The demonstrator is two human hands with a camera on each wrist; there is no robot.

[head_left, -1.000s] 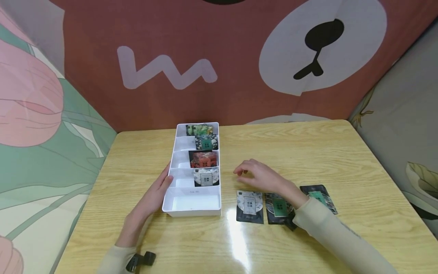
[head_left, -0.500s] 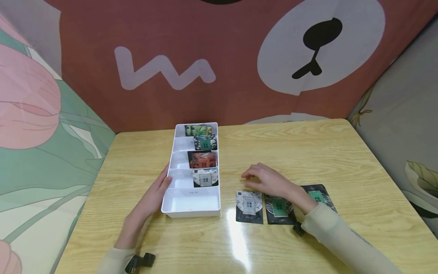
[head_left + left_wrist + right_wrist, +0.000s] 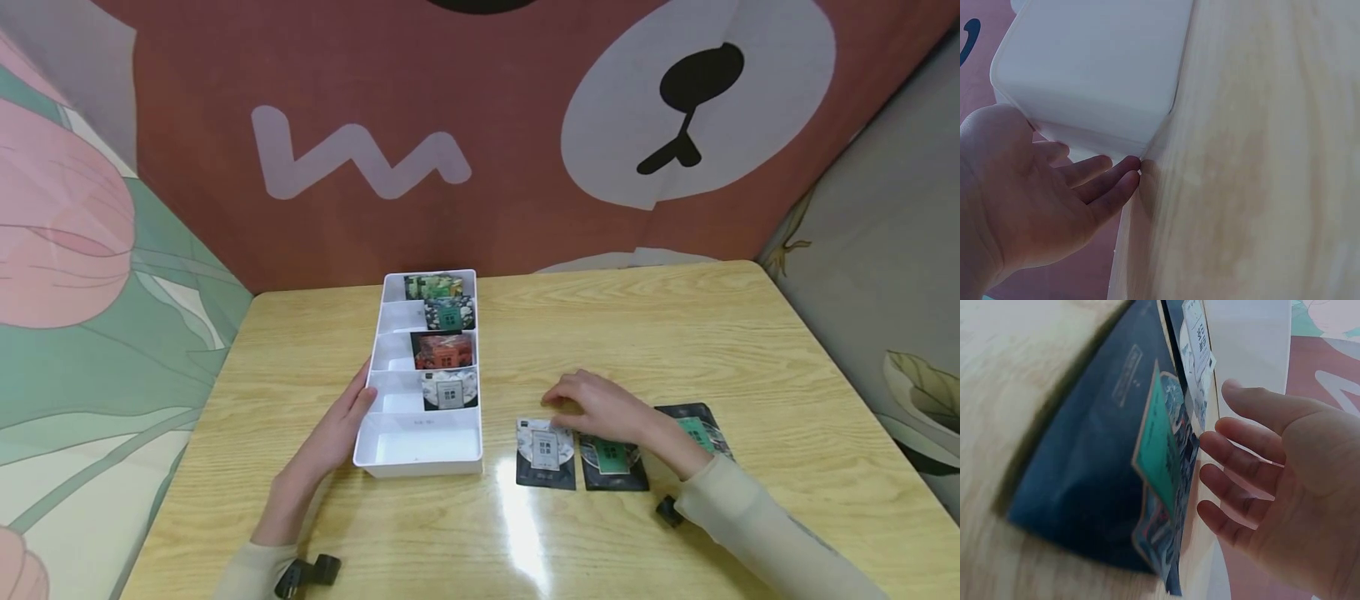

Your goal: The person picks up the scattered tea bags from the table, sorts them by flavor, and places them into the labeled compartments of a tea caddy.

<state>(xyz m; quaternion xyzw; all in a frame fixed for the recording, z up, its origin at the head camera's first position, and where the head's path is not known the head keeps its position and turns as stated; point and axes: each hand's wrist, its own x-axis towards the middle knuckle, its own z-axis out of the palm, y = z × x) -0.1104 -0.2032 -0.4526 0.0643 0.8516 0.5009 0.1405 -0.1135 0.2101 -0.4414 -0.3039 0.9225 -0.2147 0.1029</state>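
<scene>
My left hand [image 3: 333, 429] rests against the left side of a white compartment tray [image 3: 431, 442], thumb at the rim. In the left wrist view, its fingertips touch the tray's outer wall. My right hand [image 3: 607, 408] hovers over the flat packets, holding nothing, its fingers loosely bent. Below its thumb lies a black packet with a white label [image 3: 545, 454]. Beside that is a black packet with a green label [image 3: 615, 460], also large in the right wrist view. The forearm partly covers another green-labelled packet [image 3: 705, 427] further right.
Several packets stand in the tray's compartments: a green one [image 3: 433, 287], one with a teal label [image 3: 450, 315], a red one [image 3: 444, 351] and a white one [image 3: 450, 390]. A wooden table [image 3: 450, 533] carries everything, with a brown cloth backdrop [image 3: 510, 217] behind.
My right hand has moved right and slightly toward me, from near the tray to over the packets. The left hand and the tray stay in place.
</scene>
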